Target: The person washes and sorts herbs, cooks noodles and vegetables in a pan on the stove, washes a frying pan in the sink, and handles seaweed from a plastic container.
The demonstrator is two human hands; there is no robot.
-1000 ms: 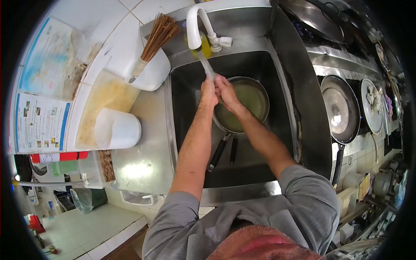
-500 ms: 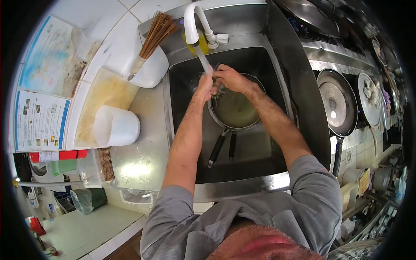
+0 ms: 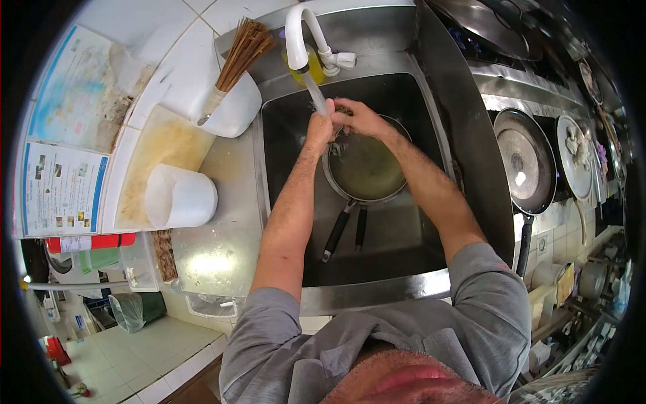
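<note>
Water runs from the white faucet (image 3: 296, 40) onto my hands, which are together over the upper left rim of a pan (image 3: 367, 168) in the sink. My left hand (image 3: 320, 128) is closed under the stream; what is inside it is hidden. My right hand (image 3: 360, 120) is closed with its fingers against the left one. A small, dark brownish scrubbing pad (image 3: 344, 110) shows partly at the right fingers. Cloudy greenish water stands in the pan. Two black handles (image 3: 340, 231) point toward me, so a second pan seems to be stacked there.
Left of the metal sink (image 3: 363, 273) are a white tub (image 3: 182, 195) and a white container with a stick brush (image 3: 245, 54). A yellow bottle (image 3: 308, 64) stands behind the faucet. On the right, a frying pan (image 3: 521, 158) and a plate (image 3: 574, 151) rest beyond the sink wall.
My right hand has shifted slightly and its fingers have turned, so more of the brownish pad shows. Both hands stay under the running water.
</note>
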